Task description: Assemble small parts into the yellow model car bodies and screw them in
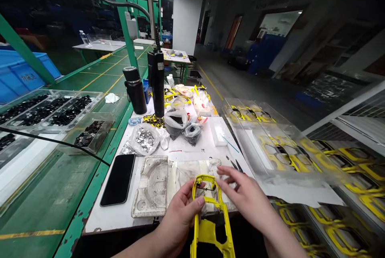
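A long yellow plastic frame (213, 201) with openings is held near the table's front edge. Small black parts and a thin dark rod sit across its upper opening. My left hand (183, 209) grips the frame's left side, thumb on the crossbar. At the upper right corner of the frame is my right hand (240, 191), its fingers bent and apart, the thumb beside the frame; whether a small piece is between them cannot be made out. Behind the frame lies a stained white foam block (155, 185) with a rounded hollow.
A black phone (118, 179) lies at the left. Bags of small parts (145, 139), a black bottle (135, 91) and a tall black tool (156, 85) stand farther back. Dark pliers (237, 166) lie right. Trays of yellow frames (279, 153) fill the right side.
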{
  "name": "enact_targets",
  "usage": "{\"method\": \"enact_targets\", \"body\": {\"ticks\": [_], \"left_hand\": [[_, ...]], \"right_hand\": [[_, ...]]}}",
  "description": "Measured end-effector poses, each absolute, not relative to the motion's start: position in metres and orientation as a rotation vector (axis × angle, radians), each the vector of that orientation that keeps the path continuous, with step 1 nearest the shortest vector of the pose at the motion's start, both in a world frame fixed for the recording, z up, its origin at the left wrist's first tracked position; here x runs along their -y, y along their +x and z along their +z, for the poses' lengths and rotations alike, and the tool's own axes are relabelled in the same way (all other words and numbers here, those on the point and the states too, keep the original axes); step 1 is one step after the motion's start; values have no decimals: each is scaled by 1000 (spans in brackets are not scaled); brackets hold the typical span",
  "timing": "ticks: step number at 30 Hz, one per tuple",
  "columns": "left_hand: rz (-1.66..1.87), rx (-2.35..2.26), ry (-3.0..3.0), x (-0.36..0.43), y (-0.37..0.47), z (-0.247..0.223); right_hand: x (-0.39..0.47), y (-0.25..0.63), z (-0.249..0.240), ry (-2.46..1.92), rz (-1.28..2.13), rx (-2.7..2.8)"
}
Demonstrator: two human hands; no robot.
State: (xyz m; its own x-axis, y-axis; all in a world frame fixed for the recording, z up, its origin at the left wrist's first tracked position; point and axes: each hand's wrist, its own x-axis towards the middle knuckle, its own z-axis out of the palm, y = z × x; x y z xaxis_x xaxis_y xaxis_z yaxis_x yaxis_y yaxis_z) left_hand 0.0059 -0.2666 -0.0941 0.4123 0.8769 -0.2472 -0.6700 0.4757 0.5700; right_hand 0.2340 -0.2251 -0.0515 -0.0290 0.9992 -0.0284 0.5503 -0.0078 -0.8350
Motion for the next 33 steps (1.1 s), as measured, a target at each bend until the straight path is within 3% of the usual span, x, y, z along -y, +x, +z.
{"method": "enact_targets", "body": {"ticks": [4,16,33], "left_hand": [[981,-533,433,266,5,-96],[1024,-513,432,268,7,-97],[1071,-454,468,264,13,-111]], "right_hand": [[158,210,-22,-1582,540,1968],[-33,83,-8,-1566,338,2454],[-45,83,-23,-1593,348,2289]]}}
